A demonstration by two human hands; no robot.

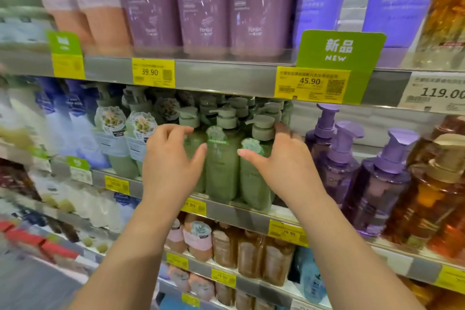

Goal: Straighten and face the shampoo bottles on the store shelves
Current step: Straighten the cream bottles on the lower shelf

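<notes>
We reach with our left hand (168, 158) and right hand (281, 158), fingers spread and gripping nothing yet, around the green shampoo bottles (222, 163) on the middle shelf (239, 211), whose pumps point unevenly, so facing seems barely begun.

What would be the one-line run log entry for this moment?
stage: facing | left hand: open, at green pump bottles | right hand: open, at same bottles | shelf: middle

A green shelf sign (340, 49) reads "新品 NEW"; yellow price tags show 39.90 (153, 72) and 45.90 (311, 84); the white tag (437, 92) far right shows 119.00.
</notes>
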